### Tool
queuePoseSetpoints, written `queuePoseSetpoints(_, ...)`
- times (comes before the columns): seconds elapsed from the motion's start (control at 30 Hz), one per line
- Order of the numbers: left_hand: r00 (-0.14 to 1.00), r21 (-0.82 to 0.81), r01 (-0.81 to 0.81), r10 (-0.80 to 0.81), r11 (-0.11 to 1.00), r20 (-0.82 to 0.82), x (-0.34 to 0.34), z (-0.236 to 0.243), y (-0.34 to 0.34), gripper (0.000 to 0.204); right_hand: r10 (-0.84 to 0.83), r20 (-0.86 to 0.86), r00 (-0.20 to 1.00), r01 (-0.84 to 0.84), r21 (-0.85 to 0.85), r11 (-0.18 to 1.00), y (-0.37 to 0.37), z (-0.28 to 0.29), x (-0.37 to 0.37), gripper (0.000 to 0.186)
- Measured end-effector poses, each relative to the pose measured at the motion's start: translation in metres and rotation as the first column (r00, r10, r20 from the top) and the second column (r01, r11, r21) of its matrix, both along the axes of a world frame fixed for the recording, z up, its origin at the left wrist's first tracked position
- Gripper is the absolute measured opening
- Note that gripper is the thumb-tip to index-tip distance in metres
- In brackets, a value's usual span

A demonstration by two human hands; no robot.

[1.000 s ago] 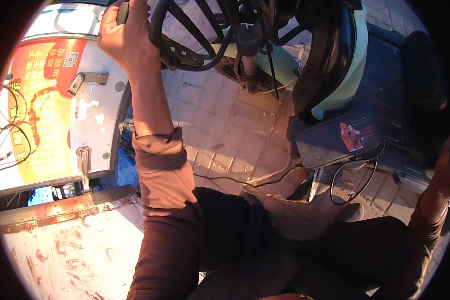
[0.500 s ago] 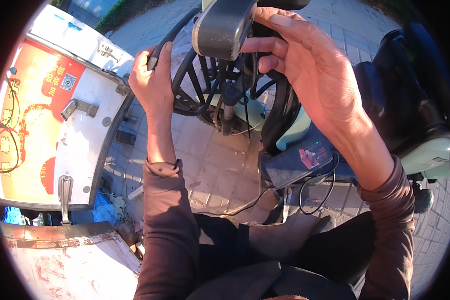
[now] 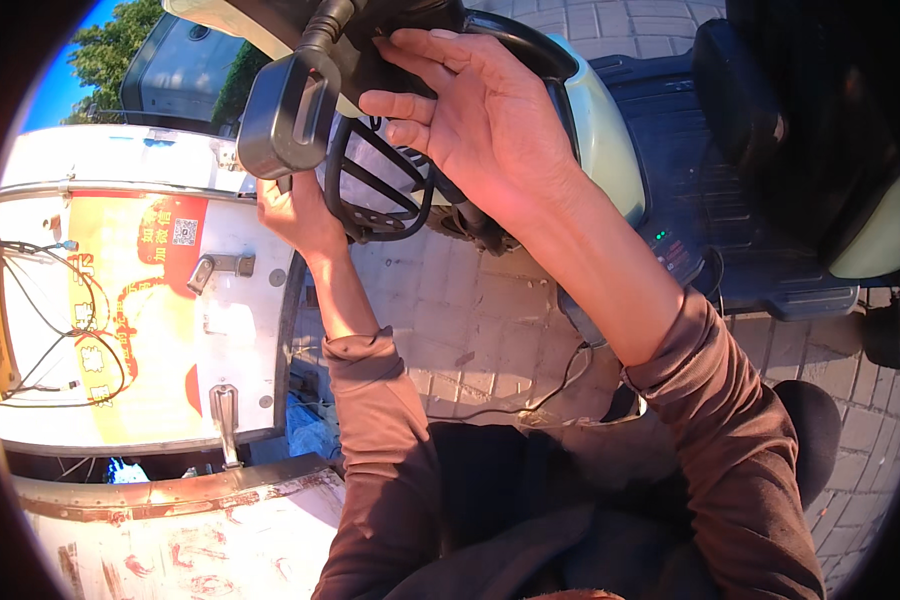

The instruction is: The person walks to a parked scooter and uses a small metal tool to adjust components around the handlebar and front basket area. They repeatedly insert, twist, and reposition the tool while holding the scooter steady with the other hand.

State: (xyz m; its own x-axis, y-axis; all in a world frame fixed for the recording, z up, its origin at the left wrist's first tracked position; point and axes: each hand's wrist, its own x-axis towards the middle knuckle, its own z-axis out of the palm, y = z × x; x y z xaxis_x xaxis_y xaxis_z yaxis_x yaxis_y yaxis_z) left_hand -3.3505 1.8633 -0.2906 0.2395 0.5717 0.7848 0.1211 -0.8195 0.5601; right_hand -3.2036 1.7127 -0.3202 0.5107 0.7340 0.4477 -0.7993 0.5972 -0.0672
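Observation:
My right hand (image 3: 490,130) is at the dark panel below the handlebar (image 3: 335,15) of a light green electric vehicle (image 3: 605,130). Thumb and index tips come together against that panel, and whatever is between them is hidden; the other fingers stick out loosely. Lower and to the left, my left hand (image 3: 305,215) is raised beside the black tube basket (image 3: 380,185). Its fingertips disappear behind a black loop-shaped part (image 3: 290,115) at the handlebar's end, so their grip does not show.
A charger box (image 3: 675,245) with green lights sits on the footboard (image 3: 760,250), its black cable (image 3: 530,408) trailing over the paving. At left stands a white cart (image 3: 250,330) with a red-and-yellow poster, hanging wires and metal latches. A black seat (image 3: 740,95) is at right.
The view has swung right and up, so the cart and vehicle sit differently in it. My left hand has gone from the basket's rim to behind the loop-shaped part. My right hand stays by the panel.

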Motion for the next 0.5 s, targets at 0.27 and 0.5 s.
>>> queuePoseSetpoints(0.27,0.997,-0.061,0.067,-0.065,0.996,0.036,0.004,-0.001,-0.003,0.017,-0.056,-0.017,0.998,0.055,-0.028,0.998,0.002,0.006,-0.003,0.045)
queuePoseSetpoints(0.5,1.0,0.0,0.017,-0.017,1.0,-0.017,0.0,-0.002,0.001,0.022,-0.111,-0.028,0.993,0.11,-0.022,0.994,0.015,0.002,-0.004,0.035)
